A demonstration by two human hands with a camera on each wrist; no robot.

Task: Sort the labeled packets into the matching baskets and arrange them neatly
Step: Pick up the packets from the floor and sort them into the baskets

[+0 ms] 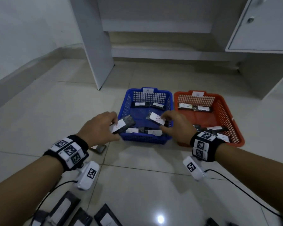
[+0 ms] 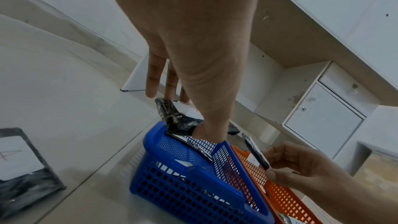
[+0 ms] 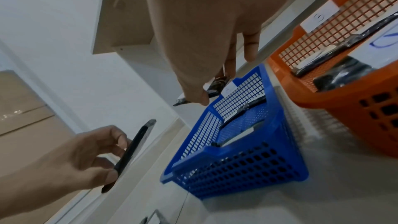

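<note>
Both hands pinch flat black plastic packets with white paper labels, left and right, above the blue mesh basket. They look light, thin, probably slippery; edge grips suit them.

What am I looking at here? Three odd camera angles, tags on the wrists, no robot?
No robot: a person sorts packets by hand, and the tagged bands carry wrist cameras. The wide picture comes from a head camera looking down; the other two look along each hand from the wrist.

On the tiled floor stand a blue basket labelled A and an orange basket labelled B, both already holding black packets with white labels. More packets lie on the floor near the person.

The left hand pinches a packet at the blue basket's left edge. The right hand pinches another packet, marked B, above the blue basket.
</note>
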